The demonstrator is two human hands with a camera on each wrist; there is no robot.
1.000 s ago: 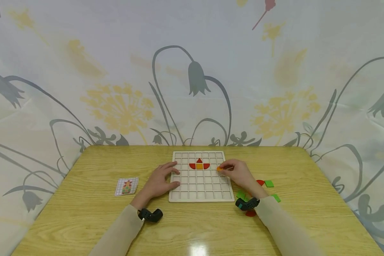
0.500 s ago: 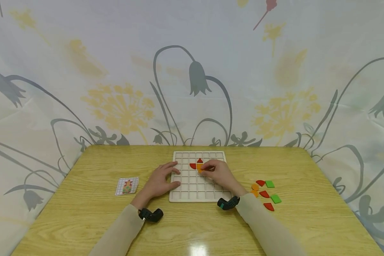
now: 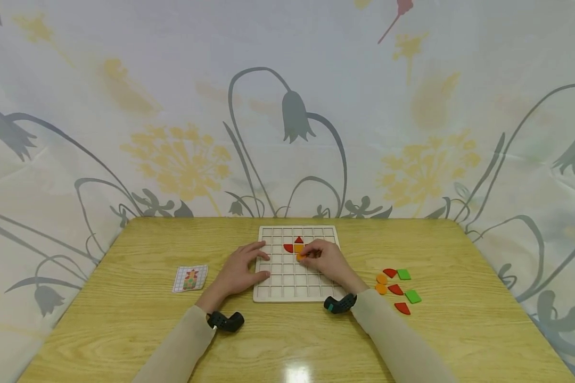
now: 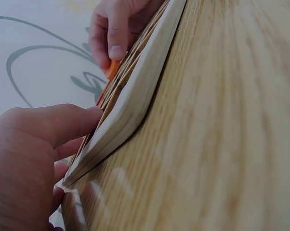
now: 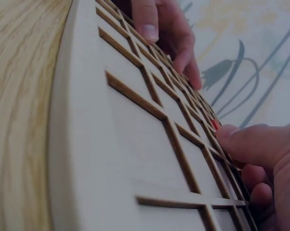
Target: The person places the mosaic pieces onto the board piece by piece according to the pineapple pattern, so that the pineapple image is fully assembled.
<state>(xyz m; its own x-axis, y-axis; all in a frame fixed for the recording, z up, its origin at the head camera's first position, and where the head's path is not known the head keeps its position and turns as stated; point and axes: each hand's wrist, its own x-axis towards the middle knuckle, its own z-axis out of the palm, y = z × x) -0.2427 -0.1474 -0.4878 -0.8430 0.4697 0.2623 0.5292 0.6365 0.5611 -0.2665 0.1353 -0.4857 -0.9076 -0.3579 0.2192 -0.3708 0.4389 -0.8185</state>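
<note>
A pale gridded board (image 3: pixel 275 291) lies on the table. Set into its cells are a red triangle (image 3: pixel 299 240), an orange square (image 3: pixel 298 248) and a red quarter-circle (image 3: pixel 288 248); another red piece right of the square is covered by my right hand. My right hand (image 3: pixel 327 260) pinches an orange disc (image 3: pixel 300 256) between thumb and fingers, right at the cell just below the orange square. In the left wrist view that orange disc (image 4: pixel 112 70) stands tilted against the board. My left hand (image 3: pixel 239 268) rests at the board's left edge, fingers spread and touching it.
Loose pieces lie right of the board: orange discs (image 3: pixel 380 289), red quarter-circles (image 3: pixel 402 308) and green squares (image 3: pixel 413 296). A paper card (image 3: pixel 190 279) with a coloured grid pattern lies to the left. A patterned curtain (image 3: pixel 287 159) hangs behind the table.
My right hand has carried the orange disc leftward from the board's right side to the middle, then stayed there. Loose pieces under the right arm became visible. The left hand has stayed still.
</note>
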